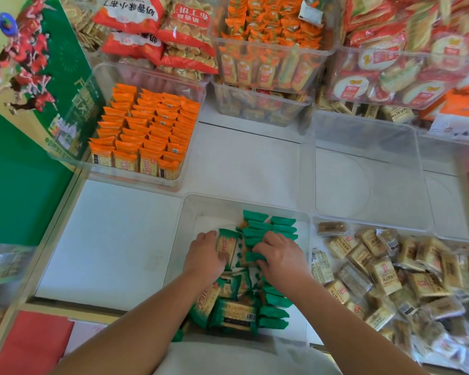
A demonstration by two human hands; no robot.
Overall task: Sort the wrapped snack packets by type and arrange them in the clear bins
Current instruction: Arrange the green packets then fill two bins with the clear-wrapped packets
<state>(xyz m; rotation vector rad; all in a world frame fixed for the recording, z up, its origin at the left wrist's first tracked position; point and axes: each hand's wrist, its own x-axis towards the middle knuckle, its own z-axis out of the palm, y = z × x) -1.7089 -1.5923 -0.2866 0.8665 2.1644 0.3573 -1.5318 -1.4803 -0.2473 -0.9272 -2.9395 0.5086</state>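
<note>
Near clear bin, at the tabletop's front edge: holds the green cracker packets.
- Far half of the bin: packets stand on edge in short, tight rows.
- Near half: packets lie loose and tumbled, some face up with the barcode showing.

Left hand: inside the bin, left of the rows. Fingers wrap a single green packet, held upright with its printed face toward the camera.

Right hand: also inside the bin, just beside the left hand. Fingers curl down over the tops of the standing packets and grip a green wrapper end.

Surroundings:
- Right of the bin: loose heap of tan packets spread on the tabletop.
- Behind that heap: an empty clear bin.
- Far left: a second bin packed with orange packets in neat rows.
- Back row, stacked bins: red snack bags, more orange-wrapped packets, round rice crackers in red-and-white wrap.
- Left edge: a green printed carton.
</note>
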